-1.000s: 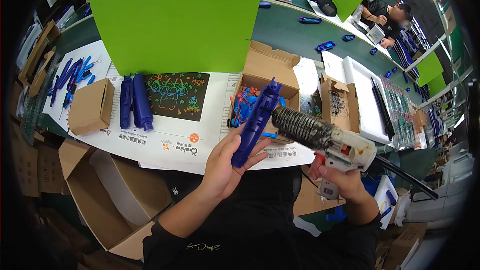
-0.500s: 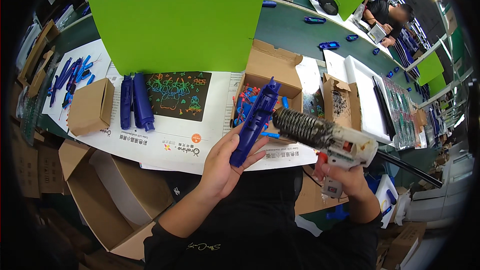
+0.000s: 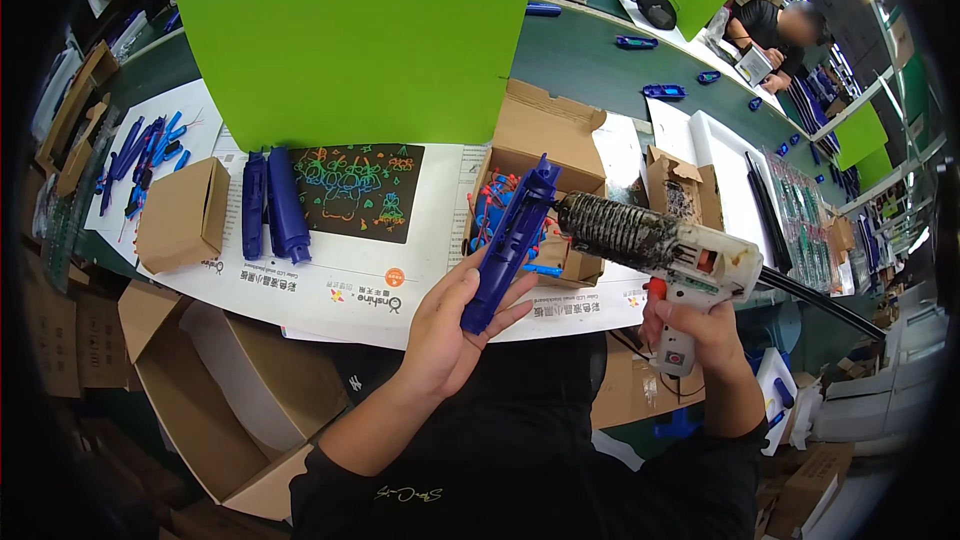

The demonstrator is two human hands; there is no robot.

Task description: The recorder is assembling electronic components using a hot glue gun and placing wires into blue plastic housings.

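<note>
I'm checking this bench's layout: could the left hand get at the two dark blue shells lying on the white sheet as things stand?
Probably not right away: the left hand holds another blue shell. The way across the white sheet to the two shells looks free, though.

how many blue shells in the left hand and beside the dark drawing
3: one blue shell in the left hand, two others side by side at the left edge of the dark drawing. Any underneath would be hidden.

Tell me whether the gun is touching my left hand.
Apart: the head view shows part of the box between the gun and left hand.
</note>
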